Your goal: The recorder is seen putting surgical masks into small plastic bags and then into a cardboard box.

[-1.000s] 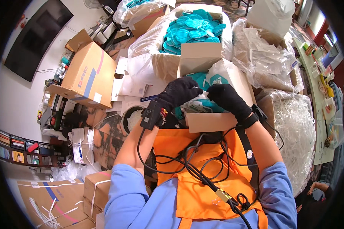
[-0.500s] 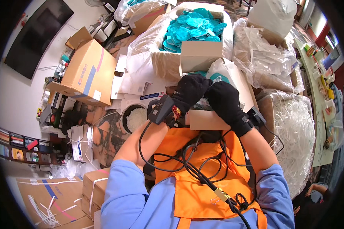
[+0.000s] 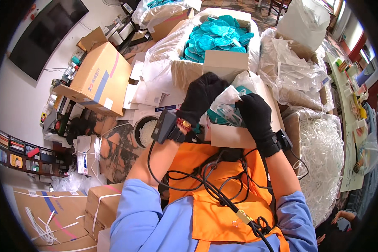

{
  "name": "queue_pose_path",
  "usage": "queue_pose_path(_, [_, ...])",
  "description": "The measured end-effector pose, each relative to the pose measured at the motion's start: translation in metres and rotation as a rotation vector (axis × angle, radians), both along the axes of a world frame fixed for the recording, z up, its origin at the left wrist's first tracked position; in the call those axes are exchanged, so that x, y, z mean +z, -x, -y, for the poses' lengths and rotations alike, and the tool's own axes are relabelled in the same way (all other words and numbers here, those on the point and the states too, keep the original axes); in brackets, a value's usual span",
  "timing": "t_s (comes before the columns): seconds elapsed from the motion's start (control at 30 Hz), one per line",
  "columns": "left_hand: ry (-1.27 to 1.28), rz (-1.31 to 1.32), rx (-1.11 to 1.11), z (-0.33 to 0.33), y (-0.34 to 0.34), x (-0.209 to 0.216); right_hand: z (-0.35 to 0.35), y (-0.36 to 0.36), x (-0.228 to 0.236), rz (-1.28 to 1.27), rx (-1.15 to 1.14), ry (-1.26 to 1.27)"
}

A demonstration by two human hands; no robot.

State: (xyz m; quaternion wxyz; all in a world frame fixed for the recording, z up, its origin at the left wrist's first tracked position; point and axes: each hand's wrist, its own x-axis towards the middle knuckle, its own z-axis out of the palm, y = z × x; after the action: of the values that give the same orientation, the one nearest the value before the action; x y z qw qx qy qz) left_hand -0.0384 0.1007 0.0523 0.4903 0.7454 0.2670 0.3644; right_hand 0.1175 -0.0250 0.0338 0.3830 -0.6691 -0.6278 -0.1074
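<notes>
Both my hands wear black gloves and meet over an open white carton (image 3: 229, 136). A clear plastic bag (image 3: 226, 97) stretches between them, its edge raised. My left hand (image 3: 201, 98) is closed at the bag's left side, its fingertips partly hidden. My right hand (image 3: 255, 115) pinches the bag's right edge. Below them in the carton lie teal face masks with pale straps (image 3: 226, 116), partly covered by plastic. A dark device is strapped on each wrist, with black cables running down over my orange apron (image 3: 227, 210).
Beyond the carton, a plastic-lined box (image 3: 182, 75) holds a heap of teal masks (image 3: 218, 33). To the right stand a box of clear bags (image 3: 296, 63) and one of white straps (image 3: 321, 147). A round bin of white pellets (image 3: 148, 131) and a brown carton (image 3: 98, 80) are left.
My hands have moved apart, the left one to the left and upward, and the bag's edge now shows between them. The view has shifted slightly.
</notes>
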Motion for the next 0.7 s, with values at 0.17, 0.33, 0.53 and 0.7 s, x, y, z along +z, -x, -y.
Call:
queue_pose_path(0.17, [-0.052, -0.062, 0.004, 0.018, 0.011, 0.004, -0.001, 0.002, 0.003, -0.070, 0.031, -0.047])
queue_pose_path(0.33, [-0.070, -0.129, 0.006, 0.014, 0.014, -0.008, 0.001, 0.004, 0.006, -0.147, 0.041, -0.049])
queue_pose_path(0.53, [-0.020, -0.024, -0.123, 0.021, 0.007, -0.021, -0.004, -0.001, -0.006, -0.233, 0.125, -0.007])
queue_pose_path(0.7, [-0.311, -0.133, 0.009, 0.021, 0.001, -0.022, -0.005, 0.000, -0.011, -0.076, 0.051, 0.121])
